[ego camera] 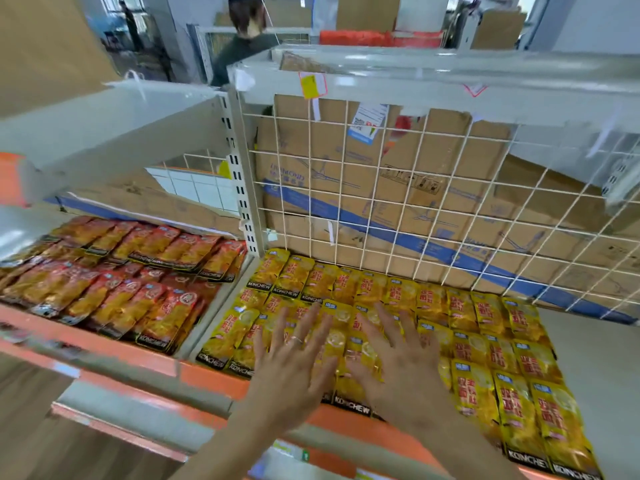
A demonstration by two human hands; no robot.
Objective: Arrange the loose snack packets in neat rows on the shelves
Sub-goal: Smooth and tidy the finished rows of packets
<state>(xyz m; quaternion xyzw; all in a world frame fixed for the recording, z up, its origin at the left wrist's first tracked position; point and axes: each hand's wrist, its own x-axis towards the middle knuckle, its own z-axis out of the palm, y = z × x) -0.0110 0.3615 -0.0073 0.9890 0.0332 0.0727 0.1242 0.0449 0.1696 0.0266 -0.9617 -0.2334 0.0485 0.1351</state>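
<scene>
Yellow snack packets (478,317) lie in overlapping rows on the right shelf bay, their black bottom bands facing me. My left hand (294,362) is spread flat, fingers straight, over the packets near the shelf's front. Beside it my right hand (394,358) is also flat with fingers spread over the same packets. Neither hand grips anything. Red snack packets (114,278) fill the left bay in rows.
The shelf has an orange front edge (207,375) and a white wire grid back (415,202) with cardboard boxes (398,174) behind it. A grey upper shelf (433,81) overhangs. Bare shelf surface (595,358) lies right of the yellow packets. A person (246,39) stands beyond the shelving.
</scene>
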